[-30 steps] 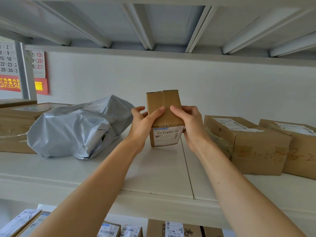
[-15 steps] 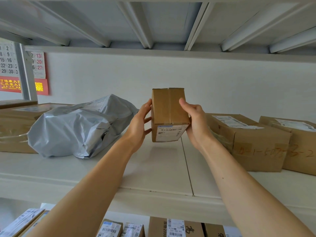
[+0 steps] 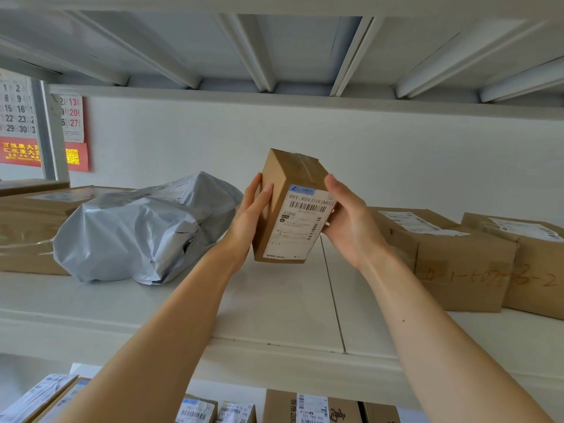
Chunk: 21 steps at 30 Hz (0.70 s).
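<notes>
A small brown cardboard box (image 3: 280, 178) with a white barcode label facing me is held up above the white shelf (image 3: 274, 303), tilted with its top leaning left. My left hand (image 3: 248, 215) holds its left side, thumb on the front edge and fingers behind. My right hand (image 3: 348, 221) grips its right side, thumb near the upper right corner. The box touches nothing else.
A grey plastic mailer bag (image 3: 137, 230) lies on the shelf to the left, with a flat carton (image 3: 27, 224) behind it. Two labelled cartons (image 3: 442, 254) (image 3: 531, 264) sit at right. More parcels (image 3: 308, 407) stand on the shelf below. A shelf underside (image 3: 274, 50) is overhead.
Both hands have raised the box and turned it, so its label now faces me and the box stands taller and tilted. My left thumb has come round onto the front.
</notes>
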### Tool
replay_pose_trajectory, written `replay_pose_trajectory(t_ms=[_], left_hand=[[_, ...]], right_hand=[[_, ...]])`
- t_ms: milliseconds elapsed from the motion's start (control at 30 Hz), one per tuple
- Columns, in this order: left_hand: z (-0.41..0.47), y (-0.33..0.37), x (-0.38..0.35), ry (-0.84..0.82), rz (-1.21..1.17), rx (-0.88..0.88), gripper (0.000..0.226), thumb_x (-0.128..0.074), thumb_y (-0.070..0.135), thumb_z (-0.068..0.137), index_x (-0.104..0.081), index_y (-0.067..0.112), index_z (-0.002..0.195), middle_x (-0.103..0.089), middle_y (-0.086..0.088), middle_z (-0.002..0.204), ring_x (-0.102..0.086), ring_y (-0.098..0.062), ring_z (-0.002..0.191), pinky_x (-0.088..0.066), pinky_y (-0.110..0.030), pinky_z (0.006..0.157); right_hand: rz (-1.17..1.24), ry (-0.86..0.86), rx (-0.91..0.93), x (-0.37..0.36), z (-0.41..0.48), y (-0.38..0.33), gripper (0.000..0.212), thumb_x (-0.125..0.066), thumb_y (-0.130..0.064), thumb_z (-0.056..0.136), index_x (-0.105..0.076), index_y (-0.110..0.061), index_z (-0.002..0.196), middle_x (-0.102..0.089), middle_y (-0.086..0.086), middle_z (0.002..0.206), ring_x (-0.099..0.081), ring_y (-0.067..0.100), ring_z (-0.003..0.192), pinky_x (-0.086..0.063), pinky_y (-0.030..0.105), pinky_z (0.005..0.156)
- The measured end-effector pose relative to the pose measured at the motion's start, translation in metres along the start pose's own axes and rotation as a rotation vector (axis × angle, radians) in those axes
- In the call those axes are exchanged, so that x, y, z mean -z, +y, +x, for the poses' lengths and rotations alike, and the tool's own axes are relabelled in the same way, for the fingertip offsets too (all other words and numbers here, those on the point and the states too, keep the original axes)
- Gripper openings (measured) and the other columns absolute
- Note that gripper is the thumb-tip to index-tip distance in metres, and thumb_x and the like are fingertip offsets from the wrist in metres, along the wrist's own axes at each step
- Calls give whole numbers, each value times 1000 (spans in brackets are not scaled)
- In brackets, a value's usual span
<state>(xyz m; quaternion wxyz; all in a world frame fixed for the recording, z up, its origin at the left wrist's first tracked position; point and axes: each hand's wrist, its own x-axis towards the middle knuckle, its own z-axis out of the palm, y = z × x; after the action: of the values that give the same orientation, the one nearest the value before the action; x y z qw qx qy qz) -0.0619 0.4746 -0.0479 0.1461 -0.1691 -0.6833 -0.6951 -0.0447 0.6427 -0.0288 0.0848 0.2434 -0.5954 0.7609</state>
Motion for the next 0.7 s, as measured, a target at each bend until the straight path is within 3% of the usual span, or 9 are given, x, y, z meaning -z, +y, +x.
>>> replay_pose_trajectory(t_ms=[100,200,233,333,400,467,533,567,700], left_hand=[[-1,-1,2,56,-9,53,63,-49,61,94,-30,43,152,-57,6,135,-56,-6,110,-49,-40,93],[-4,-2,3,67,-15,170,88,-64,66,77,-39,25,151,-54,-7,140,-55,-27,123,-51,-55,98],[-4,-2,4,72,-12,194,92,-67,64,74,-41,18,150,-54,-9,140,-55,-28,123,-52,-55,97],[-4,-3,3,80,26,211,72,-69,51,85,-49,12,143,-57,-6,134,-57,-23,114,-55,-50,96],[-3,-6,1,70,71,218,66,-70,49,87,-49,15,140,-56,-5,131,-57,-21,112,-56,-43,92],[-5,-6,-1,58,107,205,62,-71,48,86,-50,17,136,-57,-5,128,-58,-19,110,-55,-36,85],[-5,-6,-2,51,128,176,57,-70,49,87,-52,20,132,-59,-4,124,-59,-16,106,-51,-31,77],[-6,-5,-2,55,146,161,54,-69,51,88,-53,23,130,-59,-2,121,-58,-14,103,-48,-30,77],[-7,0,2,24,93,238,52,-64,61,86,-55,32,128,-58,7,127,-54,-15,116,-43,-41,96]], right_hand=[[-42,125,1,-2,4,5,102,-86,-19,73,-23,-20,153,-65,11,123,-63,25,115,-46,49,105],[-133,228,71,1,6,9,95,-78,-17,81,-16,-32,151,-55,0,123,-61,17,112,-49,46,101],[-165,258,94,3,7,10,86,-76,-20,85,-20,-35,149,-53,-1,123,-61,14,110,-52,42,96],[-251,284,118,7,9,13,65,-64,-32,95,-25,-36,146,-55,-8,120,-60,4,100,-54,29,83],[-273,265,82,6,10,15,67,-66,-48,90,-27,-38,144,-56,-11,119,-60,4,104,-51,35,94],[-356,268,39,0,8,15,97,-76,-73,62,-31,-37,140,-55,-4,129,-58,15,116,-48,46,102],[-397,267,4,2,11,20,126,-83,-77,39,-28,-34,143,-52,2,134,-56,22,121,-50,49,100],[-382,262,0,3,11,20,122,-87,-70,41,-31,-33,142,-53,3,133,-57,22,120,-52,48,98],[-184,230,-41,11,7,15,61,-81,-25,77,-51,-20,130,-67,3,118,-70,14,96,-58,28,70]])
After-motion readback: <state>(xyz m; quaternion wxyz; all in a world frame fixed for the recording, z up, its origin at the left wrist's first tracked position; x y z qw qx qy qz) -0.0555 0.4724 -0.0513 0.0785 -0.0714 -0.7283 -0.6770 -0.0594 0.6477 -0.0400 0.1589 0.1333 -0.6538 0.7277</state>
